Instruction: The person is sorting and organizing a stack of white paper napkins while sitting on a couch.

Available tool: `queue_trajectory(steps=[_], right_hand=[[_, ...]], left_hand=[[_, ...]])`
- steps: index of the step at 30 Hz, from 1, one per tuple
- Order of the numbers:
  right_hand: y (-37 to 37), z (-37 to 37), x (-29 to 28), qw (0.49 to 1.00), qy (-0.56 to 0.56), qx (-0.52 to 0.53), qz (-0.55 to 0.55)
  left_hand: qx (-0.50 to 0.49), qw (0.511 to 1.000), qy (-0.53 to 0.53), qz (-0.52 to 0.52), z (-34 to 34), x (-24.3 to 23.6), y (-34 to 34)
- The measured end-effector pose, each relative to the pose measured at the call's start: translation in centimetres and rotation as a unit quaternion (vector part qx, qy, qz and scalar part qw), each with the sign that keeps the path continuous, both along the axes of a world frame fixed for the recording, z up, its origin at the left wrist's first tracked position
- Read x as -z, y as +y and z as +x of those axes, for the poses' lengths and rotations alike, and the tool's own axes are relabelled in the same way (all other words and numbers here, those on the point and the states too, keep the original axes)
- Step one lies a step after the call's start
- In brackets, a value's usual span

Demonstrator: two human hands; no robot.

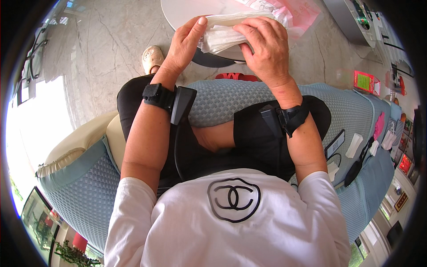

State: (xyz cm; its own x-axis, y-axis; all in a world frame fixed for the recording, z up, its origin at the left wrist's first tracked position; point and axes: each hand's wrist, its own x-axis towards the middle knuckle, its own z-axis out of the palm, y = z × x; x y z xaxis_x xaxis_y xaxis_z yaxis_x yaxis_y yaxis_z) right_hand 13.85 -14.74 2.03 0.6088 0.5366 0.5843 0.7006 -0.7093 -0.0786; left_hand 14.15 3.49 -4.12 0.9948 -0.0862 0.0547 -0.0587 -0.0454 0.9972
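Above my lap, near the top of the head view, a stack of thin white paper sheets, perhaps tissues, is held between my hands. My left hand grips its left end, thumb pointing up along the edge. My right hand has its fingers bent over the top of the stack at the right, thumb underneath. Behind the paper lies a crumpled pink and clear plastic package on a round white table. Both my wrists carry black strapped devices.
I sit on a sofa with blue quilted covers. To my right lie a phone, white packets, black items and a pink cloth. A red-and-green box, red slippers and a grey cabinet are beyond.
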Motion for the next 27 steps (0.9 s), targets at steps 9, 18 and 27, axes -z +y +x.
queue_trajectory(steps=[9, 18, 27], right_hand=[[-0.6, 0.7, 1.6, 0.999, 0.035, -0.032, 0.024], [-0.4, 0.4, 1.6, 0.999, 0.029, -0.043, 0.01], [-0.4, 0.6, 1.9, 0.997, 0.016, -0.068, 0.012]], left_hand=[[-0.014, 1.0, 0.012, -0.008, 0.0, 0.2, -0.1], [0.009, 1.0, 0.004, -0.018, 0.0, 0.5, -0.2], [0.042, 0.999, -0.008, -0.002, -0.1, 0.4, -0.1]])
